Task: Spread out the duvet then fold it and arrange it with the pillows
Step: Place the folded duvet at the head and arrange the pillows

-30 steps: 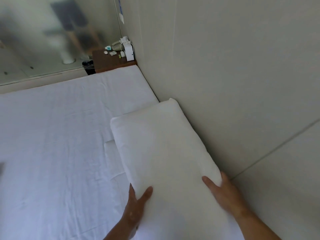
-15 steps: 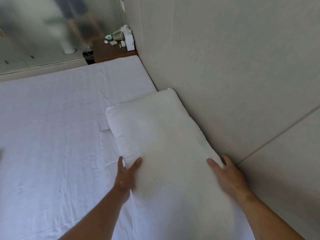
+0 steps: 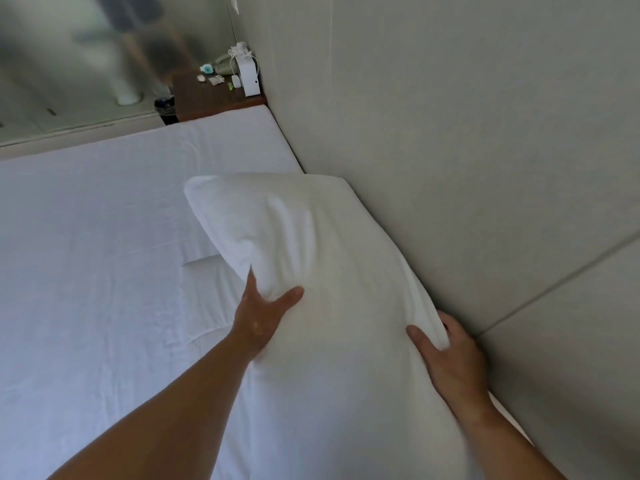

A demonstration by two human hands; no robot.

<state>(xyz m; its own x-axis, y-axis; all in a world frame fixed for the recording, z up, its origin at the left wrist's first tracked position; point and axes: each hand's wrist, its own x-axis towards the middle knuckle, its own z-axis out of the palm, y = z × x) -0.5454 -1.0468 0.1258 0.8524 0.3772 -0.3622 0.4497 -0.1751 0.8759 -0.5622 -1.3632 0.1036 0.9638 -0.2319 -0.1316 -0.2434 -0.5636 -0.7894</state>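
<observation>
A white pillow (image 3: pixel 332 258) is raised at an angle beside the padded wall, its far end lifted off the bed. My left hand (image 3: pixel 263 317) grips its left edge, thumb pressed into the top and fabric bunched above it. On the wall side, my right hand (image 3: pixel 450 351) clutches the pillow's right edge, fingers curled around it. Under the pillow's left edge a flat white folded layer (image 3: pixel 204 271) shows on the sheet; I cannot tell whether it is the duvet. The white bed sheet (image 3: pixel 97 258) stretches away to the left.
A padded beige wall (image 3: pixel 467 150) runs along the right, close to the pillow. At the far corner stands a dark wooden nightstand (image 3: pixel 207 102) with a white box, a phone and small items. A black bin (image 3: pixel 165 110) sits beside it.
Both hands have closed onto the pillow's edges and lifted it, so its far end now tilts up and creases show near my left hand.
</observation>
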